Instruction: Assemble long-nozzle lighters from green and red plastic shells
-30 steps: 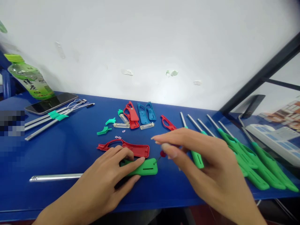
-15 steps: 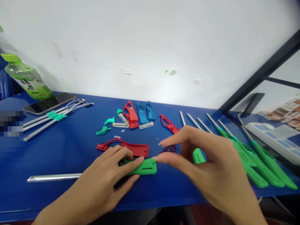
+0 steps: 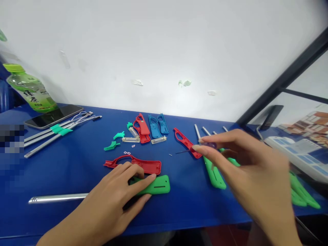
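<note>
My left hand grips a green lighter lying on the blue table, its metal tube reaching out to the left. Between thumb and forefinger of my right hand is a small screwdriver with a dark purple handle, its thin shaft pointing left above the table. A tiny screw lies left of the shaft. Just beyond the green lighter rests a red half shell. Another red half shell lies behind the shaft.
Red and blue shells, clear fuel tanks and teal triggers lie farther back. Several green lighters are at right, partly behind my right hand. Taped metal tubes, a phone and a bottle stand or lie left.
My right hand has moved right and slightly up with the screwdriver, away from the end of the green lighter. My left hand keeps its grip.
</note>
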Demonstrator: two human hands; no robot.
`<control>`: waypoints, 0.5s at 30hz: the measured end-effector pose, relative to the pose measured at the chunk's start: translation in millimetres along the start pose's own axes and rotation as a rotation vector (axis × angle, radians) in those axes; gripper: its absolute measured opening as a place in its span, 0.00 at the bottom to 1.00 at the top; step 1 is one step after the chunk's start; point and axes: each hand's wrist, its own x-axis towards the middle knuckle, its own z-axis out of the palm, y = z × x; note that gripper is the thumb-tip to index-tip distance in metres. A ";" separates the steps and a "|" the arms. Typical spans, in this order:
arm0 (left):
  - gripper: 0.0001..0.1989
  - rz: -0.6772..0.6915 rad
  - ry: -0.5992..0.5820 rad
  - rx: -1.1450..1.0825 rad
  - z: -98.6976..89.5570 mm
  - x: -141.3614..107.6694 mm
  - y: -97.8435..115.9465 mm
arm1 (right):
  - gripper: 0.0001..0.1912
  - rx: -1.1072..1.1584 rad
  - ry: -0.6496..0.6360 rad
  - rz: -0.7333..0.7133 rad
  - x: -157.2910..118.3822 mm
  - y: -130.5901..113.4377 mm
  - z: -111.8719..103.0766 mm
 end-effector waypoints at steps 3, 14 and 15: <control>0.21 0.004 0.007 0.008 0.0 -0.7 0.6 | 0.04 -0.030 -0.152 0.024 3.8 8.7 6.1; 0.22 0.002 0.020 0.011 4.7 -2.9 -1.0 | 0.08 -0.141 -0.510 0.059 -0.4 16.4 25.8; 0.23 0.000 0.016 0.009 4.7 -2.8 -0.9 | 0.09 -0.190 -0.577 0.085 -2.0 18.1 28.1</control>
